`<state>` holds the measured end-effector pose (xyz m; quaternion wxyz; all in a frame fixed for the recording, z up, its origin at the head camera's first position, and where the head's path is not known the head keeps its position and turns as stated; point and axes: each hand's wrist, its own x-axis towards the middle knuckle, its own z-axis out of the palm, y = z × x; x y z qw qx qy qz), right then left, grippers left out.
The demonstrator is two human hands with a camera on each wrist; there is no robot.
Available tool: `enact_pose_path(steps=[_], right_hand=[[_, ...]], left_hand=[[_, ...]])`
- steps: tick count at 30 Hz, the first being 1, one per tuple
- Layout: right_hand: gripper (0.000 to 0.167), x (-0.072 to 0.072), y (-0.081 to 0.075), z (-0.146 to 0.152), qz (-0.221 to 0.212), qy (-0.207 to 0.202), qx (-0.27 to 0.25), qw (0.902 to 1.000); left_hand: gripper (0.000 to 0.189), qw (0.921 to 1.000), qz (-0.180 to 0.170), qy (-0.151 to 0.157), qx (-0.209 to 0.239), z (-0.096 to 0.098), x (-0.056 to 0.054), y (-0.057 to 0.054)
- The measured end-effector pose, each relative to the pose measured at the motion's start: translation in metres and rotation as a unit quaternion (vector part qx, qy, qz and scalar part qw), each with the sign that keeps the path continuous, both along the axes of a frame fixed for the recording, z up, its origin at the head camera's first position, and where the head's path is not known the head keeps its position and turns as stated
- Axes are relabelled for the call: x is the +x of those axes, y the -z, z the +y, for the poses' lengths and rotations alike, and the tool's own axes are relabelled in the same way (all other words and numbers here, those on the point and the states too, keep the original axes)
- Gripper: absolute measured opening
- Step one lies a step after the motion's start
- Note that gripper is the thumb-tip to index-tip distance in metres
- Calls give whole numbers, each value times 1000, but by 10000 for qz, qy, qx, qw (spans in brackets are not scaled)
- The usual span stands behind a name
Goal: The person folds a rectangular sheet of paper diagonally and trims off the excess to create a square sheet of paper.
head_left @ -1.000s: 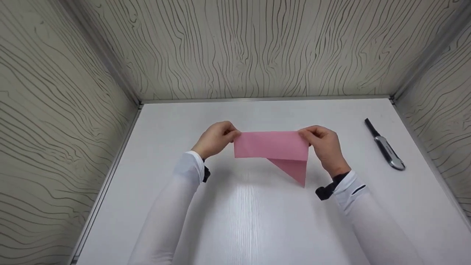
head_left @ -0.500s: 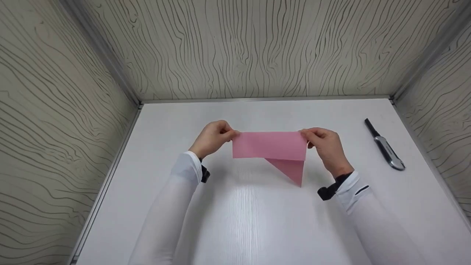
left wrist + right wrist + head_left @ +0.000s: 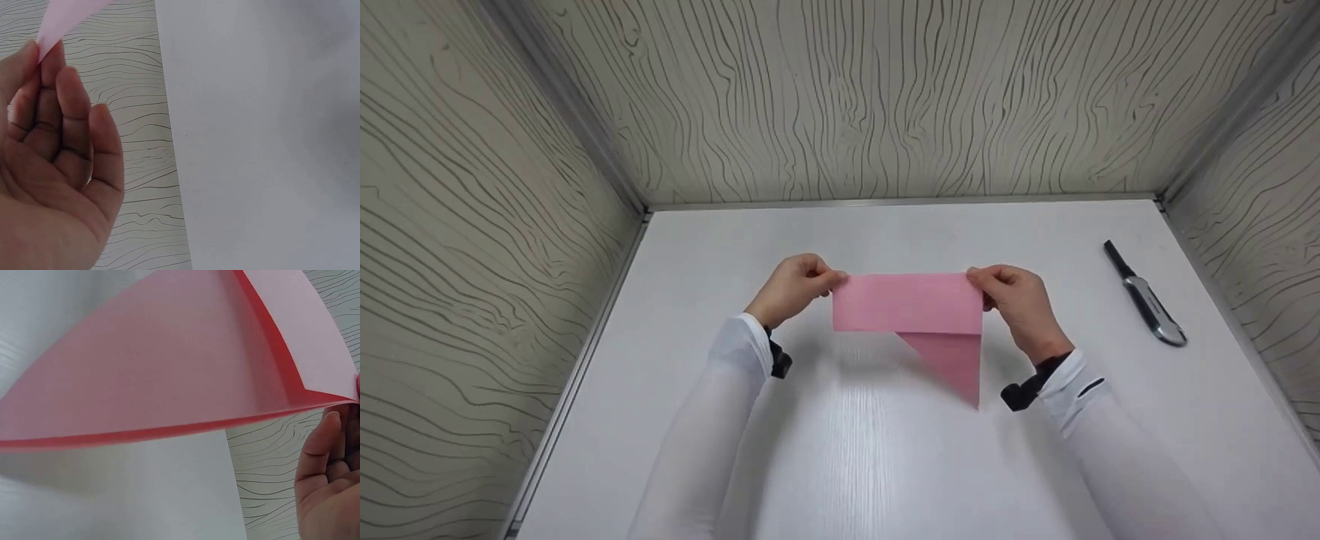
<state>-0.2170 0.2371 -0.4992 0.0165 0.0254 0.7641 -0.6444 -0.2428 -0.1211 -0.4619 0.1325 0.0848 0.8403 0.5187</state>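
Note:
A folded sheet of pink paper (image 3: 907, 304) is held up above the white table, stretched between both hands. Its upper part is a long rectangle, and a triangular flap (image 3: 956, 364) hangs below on the right side. My left hand (image 3: 795, 285) pinches the upper left corner between thumb and index finger, its other fingers loosely bent in the left wrist view. At the upper right corner my right hand (image 3: 1020, 304) pinches the paper the same way. In the right wrist view the folded layers of the paper (image 3: 152, 365) stand slightly apart along the lower edge.
A utility knife (image 3: 1147, 304) with a black and grey handle lies on the right side of the white table (image 3: 697, 247). Wood-patterned panels (image 3: 885, 97) rise at the back, left and right of the table.
The paper has tilted to face the head camera more, so its triangular flap hangs lower and looks longer. Both hands have shifted slightly and keep their pinch on the corners.

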Motion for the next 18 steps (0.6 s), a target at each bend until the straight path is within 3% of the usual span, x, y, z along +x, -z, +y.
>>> enact_pose_path(steps=[9,18], right_hand=[[46,-2,16,-3,-316,-14,378,9988],[36,-3,43,-5,-698,-621,1079,9898]], left_hand=[[30,9990,-401,-70,-169,-2,2,19],[25,9922,-853,-348,-841,-1,5,56]])
